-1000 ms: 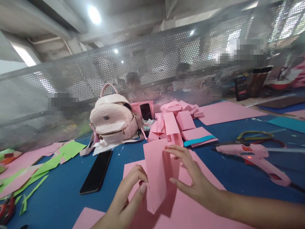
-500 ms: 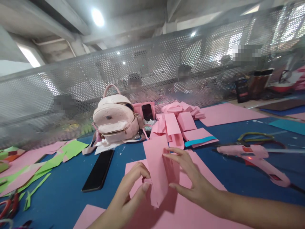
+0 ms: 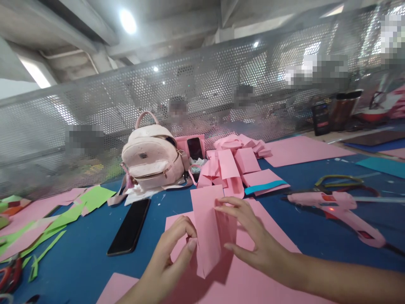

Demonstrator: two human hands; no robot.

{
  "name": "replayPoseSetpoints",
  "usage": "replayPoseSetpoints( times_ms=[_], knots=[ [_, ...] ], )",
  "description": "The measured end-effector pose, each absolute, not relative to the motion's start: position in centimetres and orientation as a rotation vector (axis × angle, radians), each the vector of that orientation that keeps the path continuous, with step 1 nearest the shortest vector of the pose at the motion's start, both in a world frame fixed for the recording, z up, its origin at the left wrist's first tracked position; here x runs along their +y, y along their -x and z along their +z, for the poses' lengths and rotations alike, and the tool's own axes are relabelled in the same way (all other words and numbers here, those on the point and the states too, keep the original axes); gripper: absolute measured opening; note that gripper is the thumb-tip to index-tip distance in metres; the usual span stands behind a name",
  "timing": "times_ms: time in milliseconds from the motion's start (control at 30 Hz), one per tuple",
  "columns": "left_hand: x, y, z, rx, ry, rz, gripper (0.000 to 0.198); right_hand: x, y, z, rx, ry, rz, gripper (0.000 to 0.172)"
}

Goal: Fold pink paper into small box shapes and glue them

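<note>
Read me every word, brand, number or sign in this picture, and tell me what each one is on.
Nothing can be read.
Backpack: the badge on its front is too small to read.
Black object at back right: reddish marking, too blurred.
Glue gun: no lettering legible.

Red-handled tool (image 3: 15,275) only partly in view (left edge)

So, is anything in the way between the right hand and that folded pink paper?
Nothing visible. The right hand is at one side of the folded pink paper, the left hand at the other; the glue gun lies off to the right.
</note>
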State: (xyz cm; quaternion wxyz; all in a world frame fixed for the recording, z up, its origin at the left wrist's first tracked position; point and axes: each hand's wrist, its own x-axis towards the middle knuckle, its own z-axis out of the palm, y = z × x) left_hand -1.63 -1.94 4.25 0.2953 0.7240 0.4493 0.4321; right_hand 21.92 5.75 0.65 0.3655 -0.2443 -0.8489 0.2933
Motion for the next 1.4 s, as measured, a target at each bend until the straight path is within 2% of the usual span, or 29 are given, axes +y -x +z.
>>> replayPoseSetpoints(
  times_ms=[200,400,567,767,1400],
  knots=[
    [-1.90,1.75,4.25,1.210,-1.917,1.096,0.029,5.85,-22.01,0.31,-2.214,0.617,0.740,0.059],
    [-1.88,1.63,4.42,1.170,-1.969,1.092,0.029,5.78,-22.60,0.10,-2.392,0.409,0.583,0.087],
    [-1.95,1.45,4.32,1.143,-2.031,1.023,0.025,5.44,-22.82,0.29,-2.476,0.338,0.426,0.080],
    [-2.04,1.29,4.42,1.106,-2.090,1.010,0.020,5.28,-22.63,0.33,-2.436,0.430,0.444,0.070],
    [-1.60,1.55,3.83,1.081,-2.122,1.009,0.017,5.41,-22.74,0.34,-2.473,0.411,0.407,0.069]
  ],
)
